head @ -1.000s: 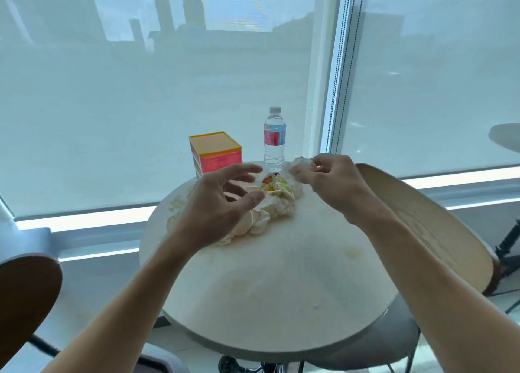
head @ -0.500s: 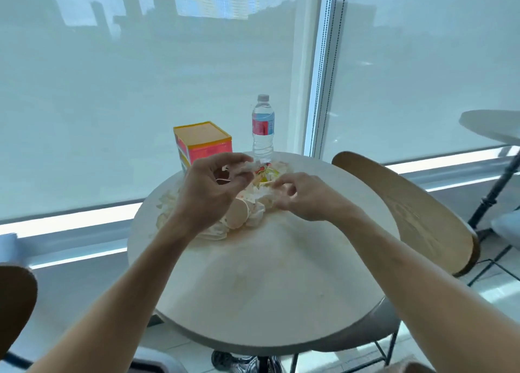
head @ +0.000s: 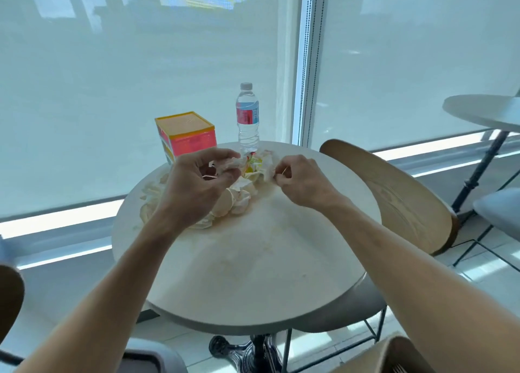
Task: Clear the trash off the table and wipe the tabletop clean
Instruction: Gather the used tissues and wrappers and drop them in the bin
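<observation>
Left hand [head: 197, 184] pinched a crumpled white tissue [head: 229, 163]; right hand [head: 295, 181] pinched the far edge of the trash pile [head: 242, 187], heaped mid-table near the water bottle [head: 247, 119] and tissue box [head: 187, 135]. Risked scattering loose scraps off the round table [head: 253, 274], or toppling the bottle with a hasty sweep. Hid part of the pile behind the left hand; couldn't sort individual wrappers. Faint stains only dimly visible.
</observation>
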Action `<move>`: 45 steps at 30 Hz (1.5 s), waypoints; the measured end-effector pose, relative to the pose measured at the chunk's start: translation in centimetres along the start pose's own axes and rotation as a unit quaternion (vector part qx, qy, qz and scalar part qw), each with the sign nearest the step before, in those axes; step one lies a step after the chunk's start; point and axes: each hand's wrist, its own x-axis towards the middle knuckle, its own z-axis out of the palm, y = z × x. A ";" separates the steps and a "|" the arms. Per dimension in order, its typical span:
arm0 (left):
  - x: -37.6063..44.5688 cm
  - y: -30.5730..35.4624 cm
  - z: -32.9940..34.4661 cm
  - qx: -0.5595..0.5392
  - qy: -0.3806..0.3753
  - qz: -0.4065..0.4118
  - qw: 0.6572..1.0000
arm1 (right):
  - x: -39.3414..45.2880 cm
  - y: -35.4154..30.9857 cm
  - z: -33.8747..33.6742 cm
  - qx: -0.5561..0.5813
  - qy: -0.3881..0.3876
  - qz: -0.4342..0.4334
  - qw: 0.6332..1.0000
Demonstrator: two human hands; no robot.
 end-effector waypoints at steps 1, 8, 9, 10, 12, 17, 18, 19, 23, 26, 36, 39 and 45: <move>-0.2 0.2 0.2 -0.001 0.000 0.000 1.000 | -0.3 0.1 -0.5 0.026 0.015 -0.002 1.000; -1.4 2.4 2.5 -0.015 -0.016 0.014 1.000 | -3.3 1.1 -5.1 0.135 0.053 -0.007 0.989; -1.7 2.7 2.9 -0.015 -0.019 0.017 1.000 | -3.9 1.4 -5.7 0.145 0.054 -0.006 0.988; -2.0 3.0 3.3 -0.014 -0.021 0.022 0.999 | -4.6 1.8 -6.3 0.155 0.055 -0.003 0.986; -2.7 3.7 4.2 -0.014 -0.024 0.026 0.999 | -6.2 2.6 -7.5 0.174 0.061 0.006 0.983; -4.8 5.7 7.1 -0.034 -0.040 0.041 0.998 | -11.2 6.0 -10.1 0.207 0.054 0.027 0.976; -5.3 6.1 7.9 -0.034 -0.048 0.047 0.997 | -12.4 7.1 -10.5 0.209 0.048 0.033 0.976; -5.8 6.5 8.7 -0.033 -0.055 0.049 0.997 | -13.4 8.2 -10.8 0.208 0.042 0.041 0.976; -8.1 7.8 12.4 -0.029 -0.090 0.047 0.994 | -17.7 13.0 -11.7 0.173 -0.039 0.082 0.981; -9.7 8.6 15.3 -0.031 -0.115 0.037 0.992 | -20.4 16.9 -11.6 0.148 -0.102 0.127 0.976; -15.3 6.9 23.0 0.016 -0.172 -0.054 0.983 | -26.0 25.6 -8.9 0.059 -0.245 0.207 0.945; -17.4 5.2 24.8 0.037 -0.189 -0.112 0.975 | -26.2 26.3 -9.9 0.090 -0.246 0.215 0.941; -21.1 2.7 27.4 0.089 -0.270 -0.175 0.943 | -25.9 26.1 -11.2 0.127 -0.229 0.209 0.942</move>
